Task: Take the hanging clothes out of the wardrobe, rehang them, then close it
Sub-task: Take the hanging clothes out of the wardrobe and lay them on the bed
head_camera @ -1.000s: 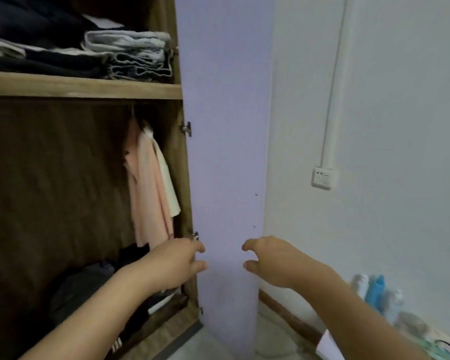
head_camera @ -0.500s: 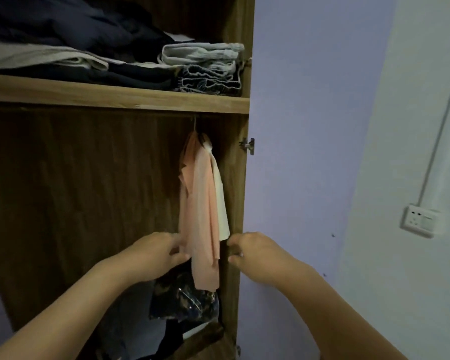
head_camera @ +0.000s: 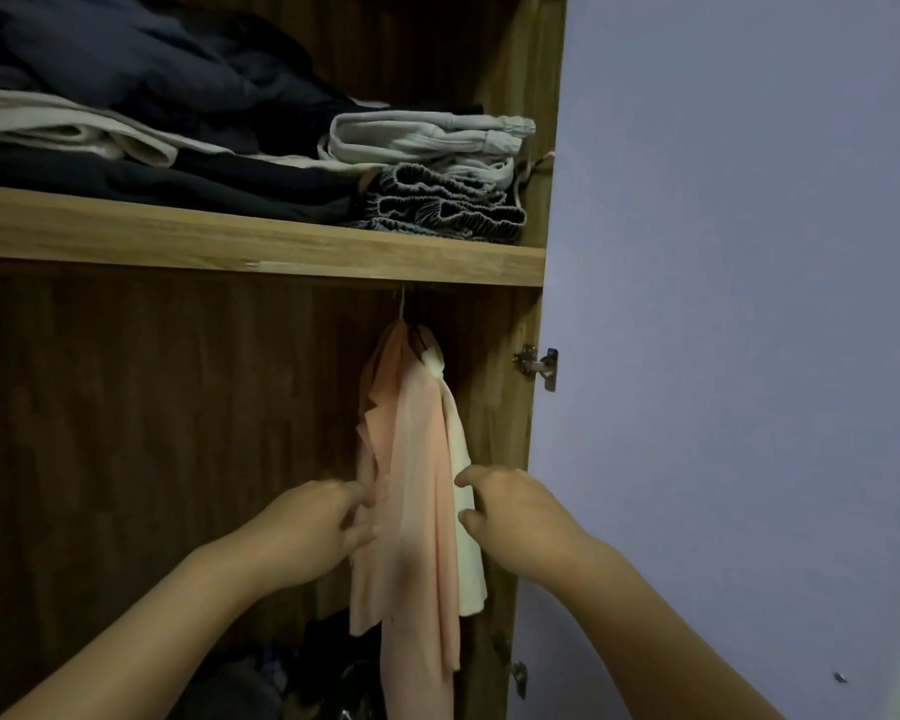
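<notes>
Clothes hang at the right end of the open wardrobe point(head_camera: 240, 433), just under the wooden shelf point(head_camera: 261, 246): a peach garment point(head_camera: 417, 485) in front and a cream garment point(head_camera: 461, 459) just behind it to the right, both bunched at the neck on hangers whose hook runs up into shadow. The rail itself cannot be made out.

The left hand point(head_camera: 307, 532) comes at the peach cloth from the left, its fingers point(head_camera: 359, 498) loosely curled and touching the fabric's edge; whether they have actually pinched it I cannot tell. The right hand point(head_camera: 515, 517) sits at the cream cloth's right edge, fingers half curled and apart, with nothing clearly caught between them.

The step in hand looks like taking the hanging pieces out, and it seems barely begun. Pulling on the cloth at this height would probably drag the garments off their hangers or stretch them. Better judgement is to gather the fabric with one hand to steady it, send the other up to the hook under the shelf, lift the hook clear, then bring hanger and garment out together. The two hangers sit close, so lifting the front one alone risks snagging its neighbour.

Folded clothes point(head_camera: 427, 174) lie stacked on the shelf above, and the lilac door point(head_camera: 723, 304) stands open at the right.
</notes>
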Demonstrator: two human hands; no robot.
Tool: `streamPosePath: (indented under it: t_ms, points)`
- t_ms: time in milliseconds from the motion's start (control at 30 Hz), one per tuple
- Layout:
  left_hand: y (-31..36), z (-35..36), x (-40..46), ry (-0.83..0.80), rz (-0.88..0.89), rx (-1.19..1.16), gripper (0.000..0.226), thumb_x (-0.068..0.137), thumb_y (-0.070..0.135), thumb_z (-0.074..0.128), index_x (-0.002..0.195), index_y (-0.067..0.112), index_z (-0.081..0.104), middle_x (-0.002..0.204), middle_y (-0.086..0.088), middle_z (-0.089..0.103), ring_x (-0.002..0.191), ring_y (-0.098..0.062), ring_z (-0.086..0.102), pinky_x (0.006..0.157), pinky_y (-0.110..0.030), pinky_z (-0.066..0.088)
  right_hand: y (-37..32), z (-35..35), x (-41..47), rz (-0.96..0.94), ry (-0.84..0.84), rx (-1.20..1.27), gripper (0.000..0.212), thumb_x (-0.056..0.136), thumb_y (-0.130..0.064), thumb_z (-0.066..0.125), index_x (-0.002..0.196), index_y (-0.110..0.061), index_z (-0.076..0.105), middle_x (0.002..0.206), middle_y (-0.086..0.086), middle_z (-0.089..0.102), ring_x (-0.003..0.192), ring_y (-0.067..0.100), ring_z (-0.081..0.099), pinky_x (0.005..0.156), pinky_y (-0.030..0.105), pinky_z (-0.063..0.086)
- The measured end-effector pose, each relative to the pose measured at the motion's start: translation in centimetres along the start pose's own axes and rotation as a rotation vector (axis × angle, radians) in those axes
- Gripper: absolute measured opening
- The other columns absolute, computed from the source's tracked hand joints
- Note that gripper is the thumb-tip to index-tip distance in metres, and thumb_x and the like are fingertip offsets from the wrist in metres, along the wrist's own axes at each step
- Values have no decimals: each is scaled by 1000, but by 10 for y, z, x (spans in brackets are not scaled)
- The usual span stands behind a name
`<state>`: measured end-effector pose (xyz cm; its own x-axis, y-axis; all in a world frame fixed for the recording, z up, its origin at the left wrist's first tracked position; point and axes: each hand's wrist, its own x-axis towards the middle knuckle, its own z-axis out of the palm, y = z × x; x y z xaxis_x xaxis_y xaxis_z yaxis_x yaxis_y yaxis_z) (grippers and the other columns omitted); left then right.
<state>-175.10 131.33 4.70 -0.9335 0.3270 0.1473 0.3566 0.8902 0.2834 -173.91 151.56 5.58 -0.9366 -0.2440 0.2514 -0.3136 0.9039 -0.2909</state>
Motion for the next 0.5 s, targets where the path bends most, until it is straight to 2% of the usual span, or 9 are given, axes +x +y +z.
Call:
streamPosePath:
  t_ms: [133,367,500]
  points:
    - [-13,-3,39,43,-35,9,42,94,36,48,134,23,45,130,6,53,113,-5,52,93,-19,44,16,1,54,-50,89,28,46,96,-22,47,141,-20,38,136,3,48,119,19,49,94,28,43]
    - [-47,-6,94,123,-79,-14,40,94,37,49,132,26,46,129,9,54,109,0,50,83,-10,39,23,8,141,-135,202,105,53,96,-20,48,145,-22,29,143,1,39,129,17,40,101,25,36]
    - [-73,-8,117,132,-98,-14,42,93,39,49,133,28,44,132,10,51,116,-1,49,90,-13,40,19,16,189,-123,227,160,60,95,-19,49,148,-20,20,150,-2,29,138,15,28,109,25,26]
